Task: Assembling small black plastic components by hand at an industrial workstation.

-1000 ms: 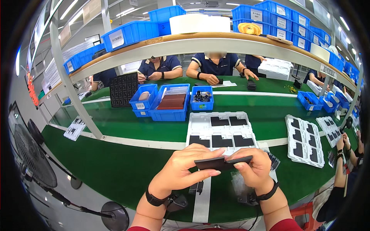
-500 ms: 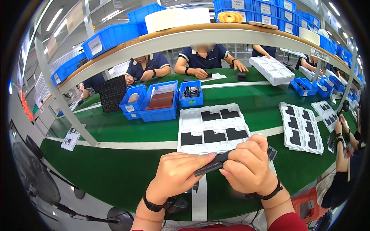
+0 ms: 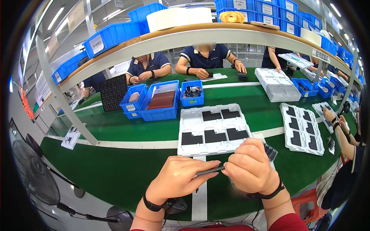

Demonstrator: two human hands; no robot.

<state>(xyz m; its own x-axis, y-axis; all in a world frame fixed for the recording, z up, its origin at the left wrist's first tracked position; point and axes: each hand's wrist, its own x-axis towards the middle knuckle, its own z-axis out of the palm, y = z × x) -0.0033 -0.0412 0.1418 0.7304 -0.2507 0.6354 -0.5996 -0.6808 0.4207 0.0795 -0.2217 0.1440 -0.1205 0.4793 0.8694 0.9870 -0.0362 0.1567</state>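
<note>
Between the thumb and fingers of my left hand (image 3: 175, 177) is a thin dark flat part (image 3: 210, 170), turned nearly edge-on. My right hand (image 3: 250, 169) is closed, its fingertips pinching the part's right end; its curled fingers hide whatever else may lie inside. Just beyond both hands lies a white moulded tray (image 3: 190, 118) with several notched black flat pieces (image 3: 215, 136) in its pockets; its far-left pocket holds none. A sheet with dark strips (image 3: 271, 152) lies beside my right hand. Near my left wrist a black object (image 3: 178, 206) rests partly hidden on the green table.
Blue bins (image 3: 160, 114) stand beyond the tray, holding brown sheets and small parts. Another filled white tray (image 3: 302, 129) lies to the right, near a co-worker's arms (image 3: 345, 136). White trays (image 3: 278, 85) are stacked farther back. An overhead shelf (image 3: 185, 37) spans the table; people sit opposite.
The dark part has turned from showing its broad face to edge-on in my hands. Across the table, the white tray held tilted now lies flat on a stack.
</note>
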